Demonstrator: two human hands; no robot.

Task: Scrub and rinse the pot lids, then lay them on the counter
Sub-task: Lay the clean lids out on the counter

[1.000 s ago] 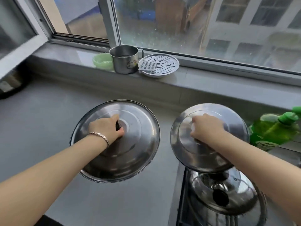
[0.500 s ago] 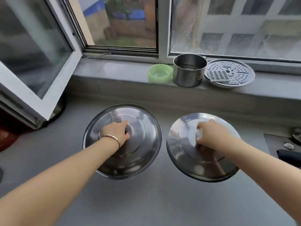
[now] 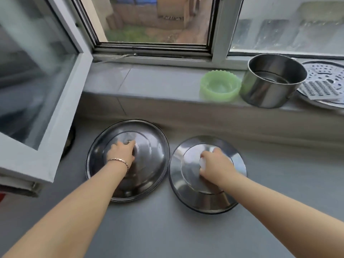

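Head view: two steel pot lids sit dome-up on the grey surface, rims just beside each other. The larger lid lies near the sill wall, with an open window sash overhanging the surface to its left. The smaller lid has bare surface to its right and on the near side. Fingers of the left hand curl round the larger lid's knob. Fingers of the right hand grip the smaller lid's pale knob. On the sill stand a green bowl, a steel pot and a perforated plate.

Before me, daylight comes through an open white-framed window onto a grey sill above my grey table.
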